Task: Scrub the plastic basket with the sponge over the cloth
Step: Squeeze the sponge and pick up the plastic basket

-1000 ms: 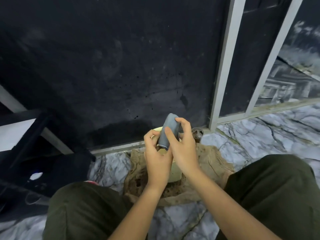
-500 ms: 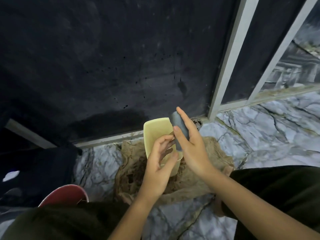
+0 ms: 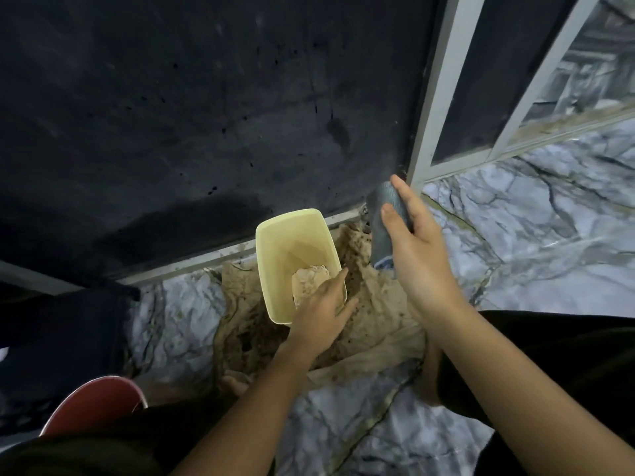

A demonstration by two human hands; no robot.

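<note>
Yellow plastic basket stands at frame centre on the stained cloth. Left hand grips its near rim; right hand clasps the grey sponge apart, upper right. Debris, perhaps foam, remains inside; scrubbing seems unfinished.

We see only part of the red bowl; the bottom edge and a dark knee cover the rest. The left hand hides the near rim of the basket and its own fingertips. The right hand covers much of the grey thing.
</note>
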